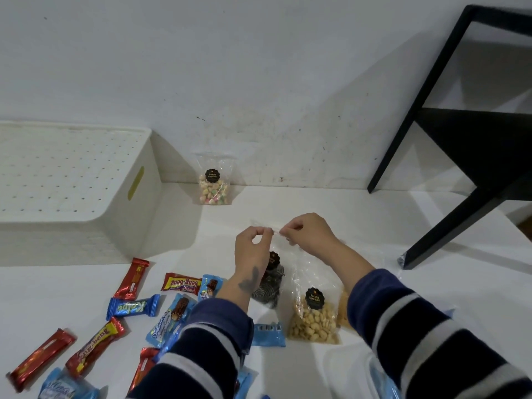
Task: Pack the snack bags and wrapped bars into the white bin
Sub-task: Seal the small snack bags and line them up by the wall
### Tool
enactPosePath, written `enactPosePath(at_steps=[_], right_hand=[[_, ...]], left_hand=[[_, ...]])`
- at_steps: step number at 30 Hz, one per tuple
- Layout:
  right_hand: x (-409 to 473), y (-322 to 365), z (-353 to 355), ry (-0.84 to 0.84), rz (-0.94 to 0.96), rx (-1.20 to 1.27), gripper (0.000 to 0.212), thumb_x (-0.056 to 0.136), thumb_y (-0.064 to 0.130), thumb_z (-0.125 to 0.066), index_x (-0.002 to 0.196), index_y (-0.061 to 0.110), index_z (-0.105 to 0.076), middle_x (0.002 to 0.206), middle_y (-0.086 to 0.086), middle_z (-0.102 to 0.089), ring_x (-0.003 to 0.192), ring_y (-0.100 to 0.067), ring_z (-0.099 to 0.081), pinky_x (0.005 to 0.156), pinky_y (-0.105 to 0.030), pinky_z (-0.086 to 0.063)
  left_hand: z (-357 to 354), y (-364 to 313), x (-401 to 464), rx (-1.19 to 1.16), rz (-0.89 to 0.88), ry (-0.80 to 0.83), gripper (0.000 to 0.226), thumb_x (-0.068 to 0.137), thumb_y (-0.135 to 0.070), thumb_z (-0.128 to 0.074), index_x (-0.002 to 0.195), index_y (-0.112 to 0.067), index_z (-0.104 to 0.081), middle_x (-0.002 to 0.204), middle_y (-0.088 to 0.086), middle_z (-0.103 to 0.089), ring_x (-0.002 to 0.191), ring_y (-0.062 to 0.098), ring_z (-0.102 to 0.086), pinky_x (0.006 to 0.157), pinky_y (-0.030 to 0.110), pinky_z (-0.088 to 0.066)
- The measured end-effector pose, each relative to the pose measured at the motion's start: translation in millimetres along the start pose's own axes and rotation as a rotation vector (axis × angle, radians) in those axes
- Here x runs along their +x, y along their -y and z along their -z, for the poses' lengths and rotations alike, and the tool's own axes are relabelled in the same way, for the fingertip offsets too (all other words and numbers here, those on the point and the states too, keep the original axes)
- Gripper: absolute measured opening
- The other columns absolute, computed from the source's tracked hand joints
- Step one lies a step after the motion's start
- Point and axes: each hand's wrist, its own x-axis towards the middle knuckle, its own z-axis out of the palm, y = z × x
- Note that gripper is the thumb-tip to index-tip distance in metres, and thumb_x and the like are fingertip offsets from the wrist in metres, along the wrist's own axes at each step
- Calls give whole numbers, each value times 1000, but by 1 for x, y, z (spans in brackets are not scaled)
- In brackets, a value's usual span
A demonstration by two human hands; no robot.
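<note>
At centre frame, the left hand (253, 249) and right hand (306, 234) each pinch the top seal of a clear bag of black spiral sweets (269, 286). The bag hangs roughly upright, long axis vertical, its seal uppermost. It looks light, crinkly and slippery, best gripped along that seal. The white bin (72, 180) sits at left, well apart.

Both arms wear long navy sleeves (417, 321) with broad grey-white stripes; the left wrist (251, 279) bears a dark winged tattoo.
</note>
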Motion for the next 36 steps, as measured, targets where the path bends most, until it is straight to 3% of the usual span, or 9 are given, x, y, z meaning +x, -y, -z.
enactPosePath(at_steps=[7,11,15,19,23,25,29,32,36], right_hand=[[13,3,-7,-62,-24,-93,18,92,23,-56,76,28,-63,84,11,-60,90,-19,-66,80,-35,-52],[21,2,-5,-132,31,75,12,92,23,-57,82,23,-64,82,8,-59,87,-22,-62,80,-37,-54],[12,-4,-16,-140,66,248,16,92,28,-60,106,26,-54,111,2,-47,98,-17,-51,77,-23,-41],[11,-24,-32,-80,35,182,39,88,3,-61,113,31,-54,138,-3,-31,101,-13,-47,67,-4,-37],[29,-26,-49,63,-33,192,59,84,-11,-54,124,32,-61,134,-5,-50,104,-20,-57,70,-17,-49],[41,-24,-54,29,-65,187,62,82,-14,-53,123,31,-62,120,-5,-54,82,-17,-57,65,-26,-52],[71,-14,-48,-23,-4,206,67,79,-21,-49,119,31,-63,110,-2,-51,81,-12,-52,67,-28,-55],[98,4,-39,-57,63,198,68,81,-23,-44,122,29,-61,110,-1,-49,77,-11,-50,56,-18,-46],[141,29,-38,-124,174,163,67,83,-23,-40,123,27,-60,110,-3,-47,84,-13,-49,64,-16,-45]], left_hand=[[1,14,2,113,-118,4,5,92,-21,-56,95,-21,-61,132,4,-47,134,21,-37,107,31,-34],[15,41,-11,431,-179,181,61,84,-22,-71,134,-27,-36,154,0,-14,135,19,-32,104,31,-35],[21,57,-12,454,-166,140,72,81,-8,-71,141,-23,-34,146,1,-28,127,19,-45,98,25,-39],[21,59,-1,453,-182,67,69,83,-8,-69,141,-23,-36,142,-2,-29,122,17,-47,89,20,-39],[24,60,10,469,-239,81,74,83,-15,-71,144,-24,-29,144,-3,-28,129,16,-43,94,20,-38],[29,59,18,529,-235,114,91,81,-32,-73,150,-21,-13,151,-1,-24,137,18,-34,105,25,-32],[52,58,48,1023,-76,288,132,63,-80,-57,148,-19,24,160,5,16,148,28,11,117,55,-3],[65,61,61,1282,29,450,142,54,-89,-54,144,-20,32,148,6,42,138,31,36,115,55,13],[61,65,68,1318,106,508,147,50,-88,-58,140,-22,38,131,2,55,131,32,45,111,54,20]])
